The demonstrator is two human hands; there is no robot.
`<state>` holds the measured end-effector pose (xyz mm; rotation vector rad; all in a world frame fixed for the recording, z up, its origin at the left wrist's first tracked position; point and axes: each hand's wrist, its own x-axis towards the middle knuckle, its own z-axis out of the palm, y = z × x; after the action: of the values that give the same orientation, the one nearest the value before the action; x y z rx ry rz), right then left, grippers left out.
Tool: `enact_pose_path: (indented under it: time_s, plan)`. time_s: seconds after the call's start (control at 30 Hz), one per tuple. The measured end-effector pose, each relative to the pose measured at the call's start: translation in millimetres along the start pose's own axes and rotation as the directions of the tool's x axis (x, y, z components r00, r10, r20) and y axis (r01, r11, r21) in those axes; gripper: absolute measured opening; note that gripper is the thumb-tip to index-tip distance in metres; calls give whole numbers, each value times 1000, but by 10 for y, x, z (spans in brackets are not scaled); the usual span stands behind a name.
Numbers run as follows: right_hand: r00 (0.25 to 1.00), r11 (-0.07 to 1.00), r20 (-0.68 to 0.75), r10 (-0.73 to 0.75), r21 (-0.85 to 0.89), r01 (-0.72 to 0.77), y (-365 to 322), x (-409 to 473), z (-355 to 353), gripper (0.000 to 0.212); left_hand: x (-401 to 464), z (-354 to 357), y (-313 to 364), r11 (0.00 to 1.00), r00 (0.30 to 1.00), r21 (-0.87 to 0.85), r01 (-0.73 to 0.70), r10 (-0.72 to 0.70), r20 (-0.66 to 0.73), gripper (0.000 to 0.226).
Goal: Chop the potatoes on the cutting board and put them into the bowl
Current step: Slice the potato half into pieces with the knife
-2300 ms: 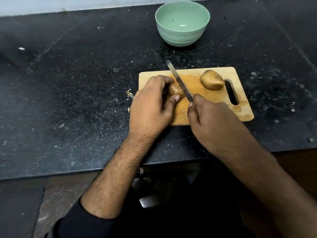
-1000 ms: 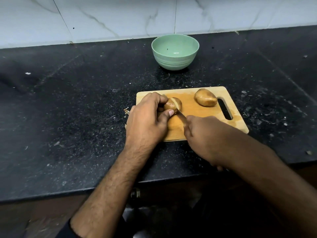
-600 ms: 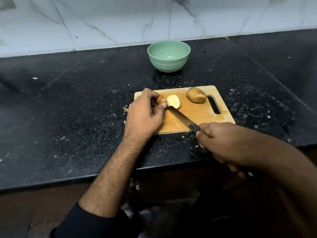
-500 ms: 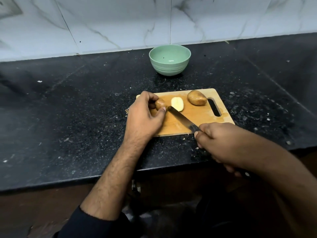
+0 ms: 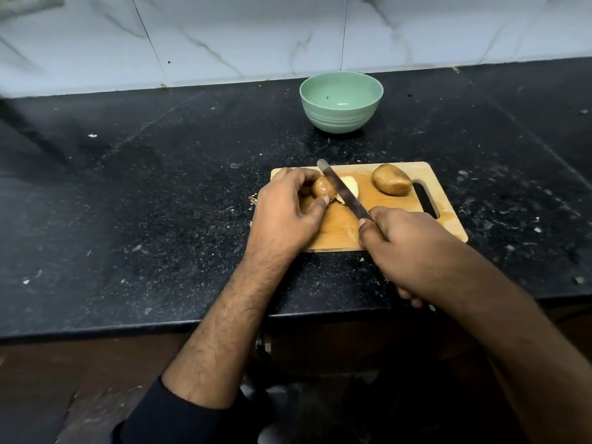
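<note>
A wooden cutting board (image 5: 448,219) lies on the black counter. My left hand (image 5: 285,213) pinches a brown potato half (image 5: 322,188) at the board's left end. Just right of it lies the other half (image 5: 351,190), pale cut face up. My right hand (image 5: 407,248) grips the handle of a knife (image 5: 342,192); its blade slants across the held half, between the two halves. A whole potato (image 5: 391,179) rests on the board's right part, beside the handle slot. The green bowl (image 5: 341,102) stands beyond the board, with nothing in it.
The black speckled counter (image 5: 144,203) is strewn with small crumbs and peel scraps. A white marble-tiled wall (image 5: 256,33) rises behind the bowl. The counter's front edge runs below my wrists.
The potato has been cut in two and one half has fallen flat. My right hand pulled the knife back toward me, then brought the blade forward over the half that my left hand holds.
</note>
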<state>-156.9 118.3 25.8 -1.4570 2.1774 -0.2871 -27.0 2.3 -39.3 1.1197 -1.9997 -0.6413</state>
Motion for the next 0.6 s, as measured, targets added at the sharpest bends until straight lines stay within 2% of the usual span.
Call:
enact_pose_path:
  time_s: [0.17,0.3,0.37,0.53,0.6]
  plan:
    - [999,999,28,-35,-2,35,-21,-79,55,29,-69,-38,-42,1000,1000,15,11,-11,-11,30]
    - [999,999,18,-34,1,34,17,-108,46,29,-46,7,-46,998,997,55,1,-5,73,42]
    - [1000,1000,7,-15,17,15,45,-104,10,30,-14,28,-15,998,995,68,1,-8,94,39]
    - [999,999,-41,-12,41,13,27,-106,3,31,-75,-30,-16,999,999,38,-24,26,-36,38]
    - [999,999,-30,-24,21,24,22,-119,16,32,-113,-49,-36,999,1000,54,-10,11,-25,40]
